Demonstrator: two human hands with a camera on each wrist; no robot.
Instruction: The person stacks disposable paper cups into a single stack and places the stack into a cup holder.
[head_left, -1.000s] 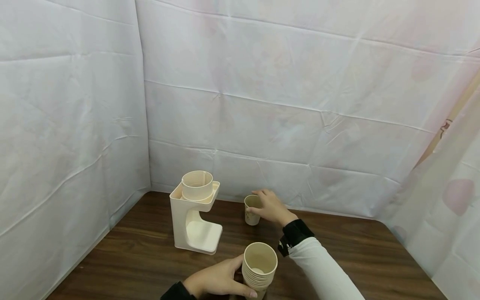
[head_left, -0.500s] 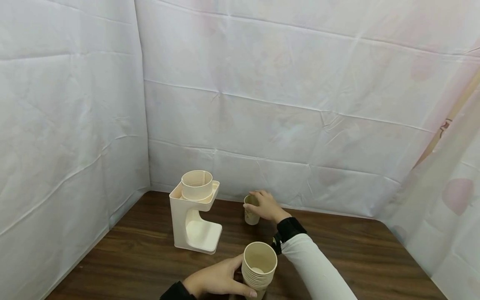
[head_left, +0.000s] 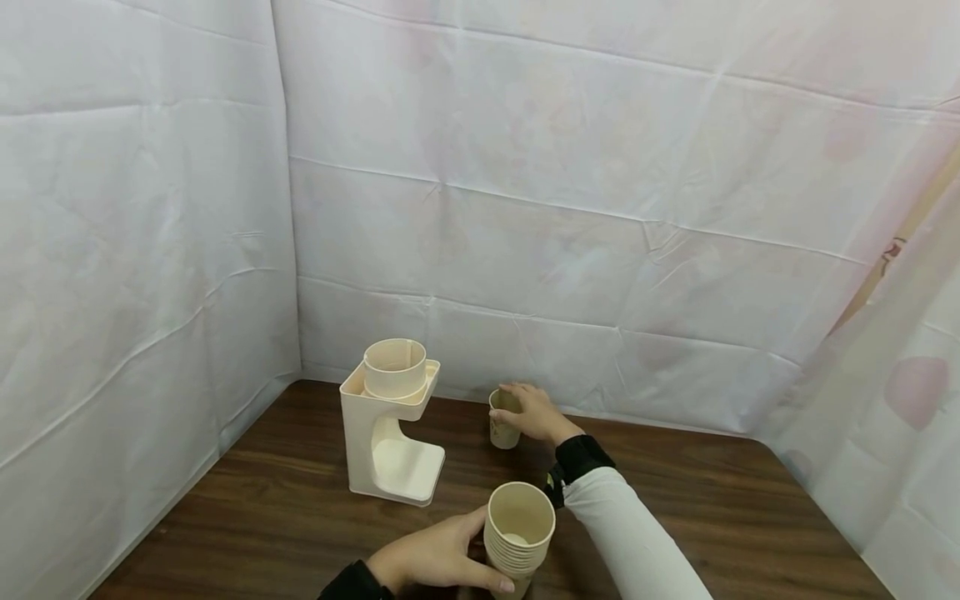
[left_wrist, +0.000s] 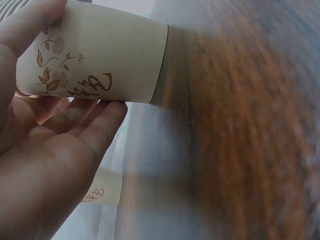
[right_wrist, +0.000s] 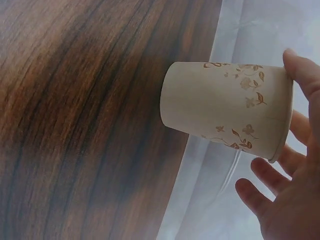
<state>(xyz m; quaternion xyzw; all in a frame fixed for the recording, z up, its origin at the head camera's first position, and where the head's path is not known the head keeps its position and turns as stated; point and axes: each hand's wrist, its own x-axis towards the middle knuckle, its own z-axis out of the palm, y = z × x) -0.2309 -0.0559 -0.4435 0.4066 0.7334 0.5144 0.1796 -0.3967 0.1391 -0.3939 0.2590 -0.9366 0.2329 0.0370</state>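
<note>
My left hand (head_left: 438, 557) grips a stack of nested beige paper cups (head_left: 517, 550) near the table's front. In the left wrist view, the thumb lies across the lowest cup (left_wrist: 115, 55), printed with brown flowers, and the fingers curl under it; its base is at the wood. Farther back, my right hand (head_left: 536, 417) holds a single paper cup (head_left: 503, 435) by its rim. The right wrist view has that cup (right_wrist: 220, 105) upright on the table, thumb on one side of the rim and fingers at the other, two fingertips standing off it.
A cream C-shaped stand (head_left: 362, 442) with a round open holder (head_left: 394, 382) on top stands left of the cups. White cloth (head_left: 525, 250) hangs close behind the dark wooden table (head_left: 675, 492) and along its left side.
My right hand and forearm have shifted a little left, and the hand sits closer over the single cup's rim. The left hand, the stack and the stand stay where they were.
</note>
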